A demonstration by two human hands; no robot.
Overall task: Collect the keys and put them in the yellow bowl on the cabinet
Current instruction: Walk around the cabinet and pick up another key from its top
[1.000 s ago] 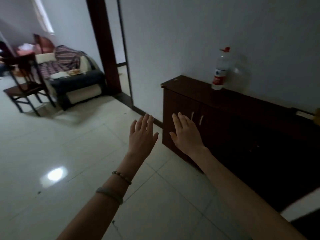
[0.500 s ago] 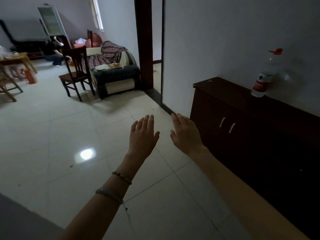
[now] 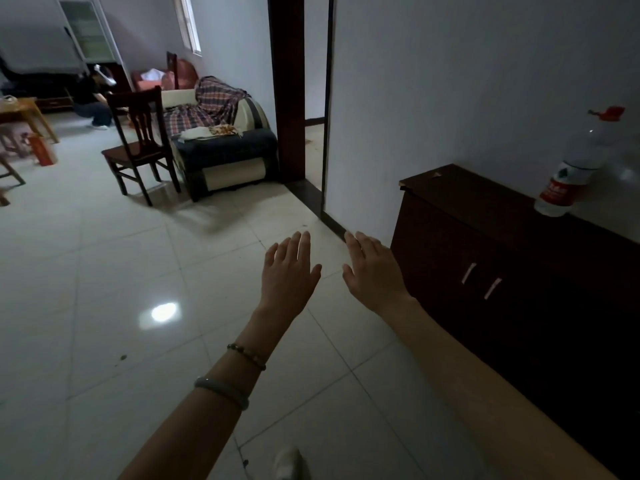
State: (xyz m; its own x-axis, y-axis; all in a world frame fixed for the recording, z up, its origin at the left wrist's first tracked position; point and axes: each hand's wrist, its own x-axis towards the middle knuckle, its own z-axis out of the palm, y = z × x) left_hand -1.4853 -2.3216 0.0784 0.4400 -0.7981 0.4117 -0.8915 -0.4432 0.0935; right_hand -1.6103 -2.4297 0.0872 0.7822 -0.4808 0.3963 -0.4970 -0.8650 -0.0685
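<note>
- Tiled floor point(image 3: 104, 271), pale and glossy, with one lamp glare; grey walls, dim light.
- Keys: none in view. Yellow bowl: not in view either. Cannot say where either lies.
- Cabinet point(image 3: 502, 244): dark wood, against the right wall, two pale door handles. Only a bottle point(image 3: 568, 181) with a red cap stands on the visible part of its top; the top runs out of view to the right.
- Left hand point(image 3: 289, 271): flat, palm down, fingers spread and straight, holding nothing. Two bracelets on that forearm.
- Right hand point(image 3: 372, 271): same posture, splayed flat, empty. Just beside the left hand, apart from it, near the cabinet's front corner but not touching.
- Both hands hover over bare floor, well short of any furniture.
- Judgement: step in hand is the search; nothing collected so far.
- Outward: doorway point(image 3: 313, 98) with dark frame past the cabinet; sofa point(image 3: 221, 143) with a plaid cloth and small flat items on the seat; chair point(image 3: 138, 140) beside it; table edge point(image 3: 24, 109) far left; another person crouching at the far wall.
- To do the search well, my guess: check raised flat surfaces first (sofa seat, chair seat, table), since the visible floor shows only small dark specks.
- Keys would be small and dull in this light; look close before moving on.
- Note the cabinet's position now, so the return trip is direct.
- Keep one hand free for picking.
</note>
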